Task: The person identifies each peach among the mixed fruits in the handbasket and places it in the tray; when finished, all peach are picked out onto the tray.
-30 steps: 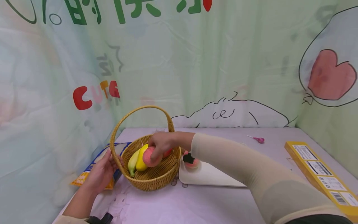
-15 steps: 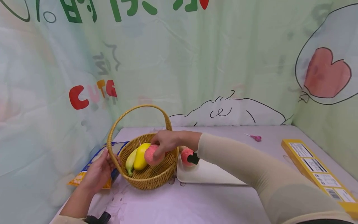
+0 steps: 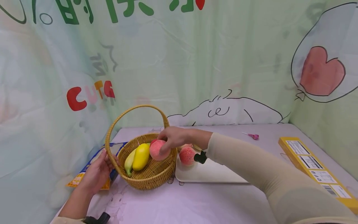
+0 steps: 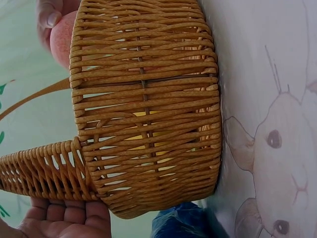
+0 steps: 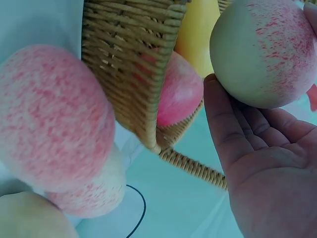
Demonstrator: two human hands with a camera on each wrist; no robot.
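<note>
My left hand [image 3: 97, 174] grips the handle base of a wicker basket [image 3: 148, 183] on its left side; in the left wrist view the fingers lie against the handle [image 4: 47, 171]. My right hand [image 3: 174, 137] holds a pink peach [image 3: 158, 150] over the right part of the basket, thumb on one side and fingers on the other. The same peach [image 5: 265, 52] looks pale green and pink in the right wrist view. Inside the basket lie a greenish banana [image 3: 129, 163], a yellow mango-like fruit [image 3: 141, 157] and a pinkish-red fruit [image 5: 181, 91], partly hidden.
Right of the basket, another peach [image 3: 187, 156] sits on a white board [image 3: 212, 174], with more fruit partly hidden behind it. A blue and orange bag [image 3: 79, 179] lies left. A yellow box [image 3: 313, 168] and a small pink tool [image 3: 254, 136] lie farther right.
My right hand has moved right with the peach, from over the basket's middle toward its right rim, uncovering more of the yellow fruit. The left hand stays on the handle.
</note>
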